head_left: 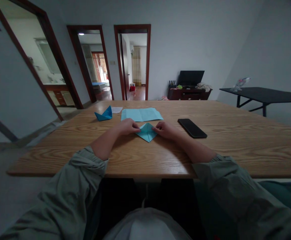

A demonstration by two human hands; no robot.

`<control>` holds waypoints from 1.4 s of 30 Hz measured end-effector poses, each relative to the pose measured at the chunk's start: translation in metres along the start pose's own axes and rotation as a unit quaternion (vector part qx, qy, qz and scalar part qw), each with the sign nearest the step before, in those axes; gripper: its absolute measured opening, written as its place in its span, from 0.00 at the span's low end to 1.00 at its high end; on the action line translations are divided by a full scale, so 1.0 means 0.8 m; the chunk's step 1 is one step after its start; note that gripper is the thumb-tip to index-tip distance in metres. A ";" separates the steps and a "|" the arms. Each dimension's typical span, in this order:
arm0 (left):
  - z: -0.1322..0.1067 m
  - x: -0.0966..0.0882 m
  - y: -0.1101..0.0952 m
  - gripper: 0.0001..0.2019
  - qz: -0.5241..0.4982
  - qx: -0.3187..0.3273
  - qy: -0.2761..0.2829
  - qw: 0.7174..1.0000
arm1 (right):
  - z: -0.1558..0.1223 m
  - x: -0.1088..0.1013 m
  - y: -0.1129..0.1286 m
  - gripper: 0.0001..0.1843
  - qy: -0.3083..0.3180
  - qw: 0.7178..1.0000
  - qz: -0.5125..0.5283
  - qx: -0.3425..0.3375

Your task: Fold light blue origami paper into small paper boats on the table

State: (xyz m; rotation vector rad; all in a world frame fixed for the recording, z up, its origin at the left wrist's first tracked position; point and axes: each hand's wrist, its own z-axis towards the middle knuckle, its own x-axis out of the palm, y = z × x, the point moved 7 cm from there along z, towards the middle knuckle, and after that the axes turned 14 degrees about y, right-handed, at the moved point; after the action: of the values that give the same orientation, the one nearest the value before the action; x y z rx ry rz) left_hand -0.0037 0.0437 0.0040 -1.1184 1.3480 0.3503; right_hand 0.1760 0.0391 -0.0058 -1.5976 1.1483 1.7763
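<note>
A light-blue folded paper [147, 132], diamond-shaped with a crease down its middle, is held just above or on the wooden table [145, 161]. My left hand [129, 126] pinches its left corner. On the opposite side, my right hand [166, 129] grips the right corner between thumb and fingers. Right behind the folded piece lies a flat light-blue paper sheet [141, 114] with fold lines. A darker blue paper boat [104, 114] stands to the left, beyond my left forearm.
A black phone [192, 128] lies right of my right hand. Beside the paper boat is a small white paper [116, 110]. Farther off are a black folding table [265, 94] with a plastic bottle [240, 84], and a cabinet [189, 94] bearing a dark screen [191, 78].
</note>
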 end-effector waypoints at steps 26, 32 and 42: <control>0.019 0.011 0.014 0.24 0.053 0.008 -0.026 0.998 | 0.005 0.004 -0.011 0.16 -0.052 0.996 0.010 0.075; 0.019 0.015 -0.004 0.19 0.130 0.017 -0.034 0.991 | 0.007 0.007 -0.008 0.16 -0.045 0.997 0.003 0.058; 0.029 0.028 -0.022 0.22 0.225 0.081 -0.041 0.970 | 0.008 0.005 0.009 0.18 -0.039 0.996 -0.077 0.017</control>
State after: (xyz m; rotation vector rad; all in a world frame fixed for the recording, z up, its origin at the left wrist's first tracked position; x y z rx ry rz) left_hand 0.0293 0.0452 -0.0122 -0.6488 1.5217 0.5971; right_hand 0.1659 0.0401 -0.0078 -1.5390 0.9868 1.6958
